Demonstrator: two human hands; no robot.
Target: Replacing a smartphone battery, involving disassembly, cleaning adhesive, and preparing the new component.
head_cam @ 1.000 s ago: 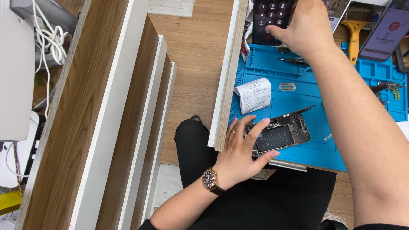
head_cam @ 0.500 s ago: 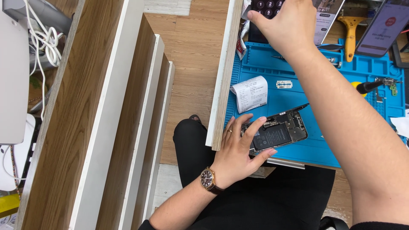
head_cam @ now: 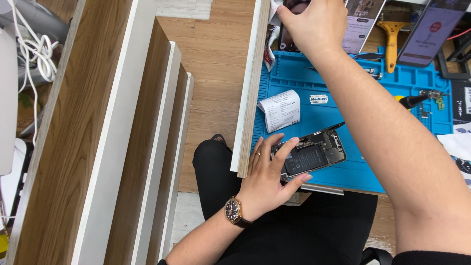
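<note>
From my remote seat, I see the left hand [head_cam: 267, 179] resting on an opened phone [head_cam: 310, 156] that lies on the blue mat [head_cam: 353, 105], near the mat's front edge. The fingers [head_cam: 282, 147] are spread over the phone's left end, the thumb [head_cam: 298, 180] pressed against its lower edge, so the phone is pinned flat with its battery and boards facing up. A ring sits on one finger and a watch [head_cam: 232, 211] on the wrist.

The right hand [head_cam: 314, 24] reaches across to the far edge of the table [head_cam: 250, 93], its fingers curled around a dark, flat device [head_cam: 289, 22] propped at the mat's back edge (I cannot tell how firmly it grips, as the hand hides most of it). The right forearm crosses over the mat's right half.

A curled paper receipt [head_cam: 279, 110] lies on the mat just behind the open phone, with a razor blade [head_cam: 318, 99] close beside it. A yellow-handled scraper [head_cam: 391, 37] and a lit phone [head_cam: 429, 29] stand near the back edge. A screwdriver [head_cam: 412, 100] pokes out from under the forearm. White-edged wooden boards [head_cam: 98, 147] lean to the left of the table, above the wood floor.
</note>
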